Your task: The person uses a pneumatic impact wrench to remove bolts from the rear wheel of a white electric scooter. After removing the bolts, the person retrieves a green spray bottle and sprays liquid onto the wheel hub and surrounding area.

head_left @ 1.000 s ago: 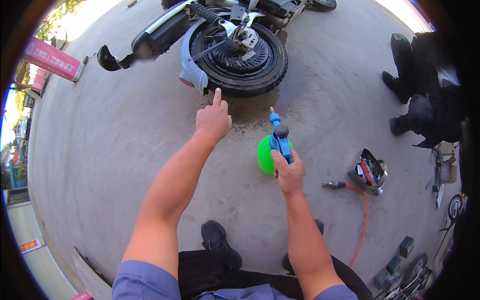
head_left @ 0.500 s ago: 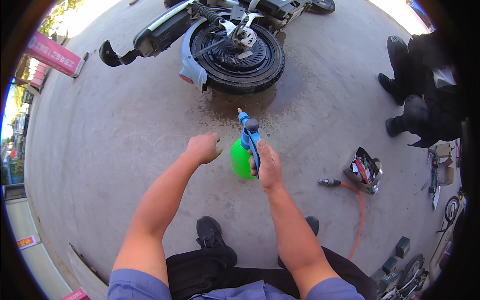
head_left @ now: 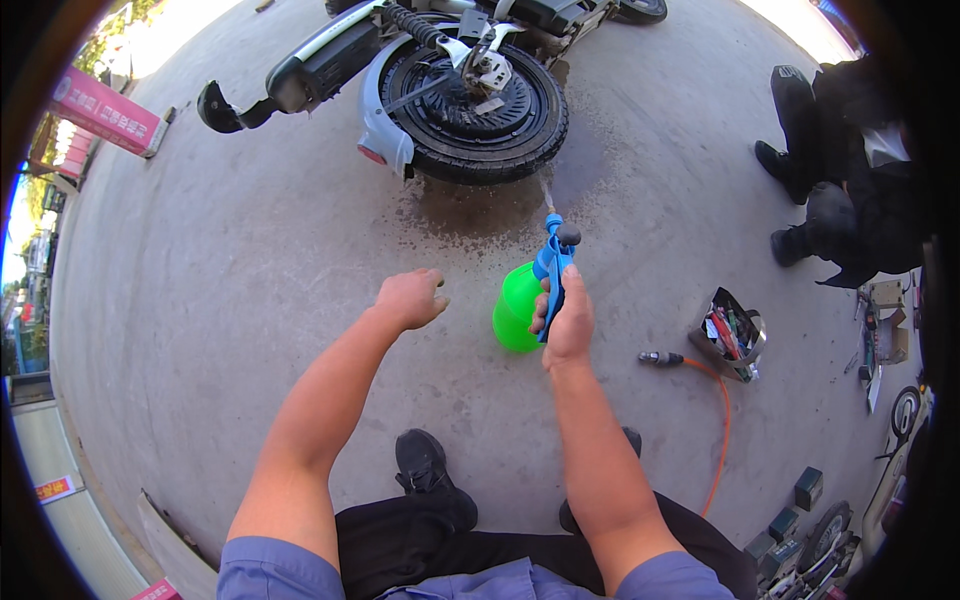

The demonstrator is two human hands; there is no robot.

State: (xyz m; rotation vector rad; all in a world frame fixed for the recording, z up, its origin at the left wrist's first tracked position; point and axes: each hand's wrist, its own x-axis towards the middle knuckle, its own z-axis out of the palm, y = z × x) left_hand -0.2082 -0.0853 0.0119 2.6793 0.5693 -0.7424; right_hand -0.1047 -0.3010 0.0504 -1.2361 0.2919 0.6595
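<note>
My right hand (head_left: 566, 325) grips the blue handle of a pump spray bottle (head_left: 517, 310) with a bright green tank. A thin spray leaves its nozzle toward the tyre of a wheel (head_left: 490, 172) on a scooter (head_left: 330, 82) lying on its side. Dark wet patches spread on the concrete under that wheel. To the left of the bottle, my left hand (head_left: 407, 299) hovers with nothing in it, its fingers loosely bent and a gap beside the thumb.
A bag of tools (head_left: 728, 335) stands at the right, near an orange hose (head_left: 722, 430) with a metal coupling. Another person in dark clothes (head_left: 850, 190) is at the far right. Pink barrier boxes (head_left: 110, 110) stand at the left; bike parts (head_left: 825, 535) lie at the lower right.
My right hand has swung the spray bottle to the right, and spray now comes from the nozzle. The wet spots have spread on the concrete. My left hand has hardly moved.
</note>
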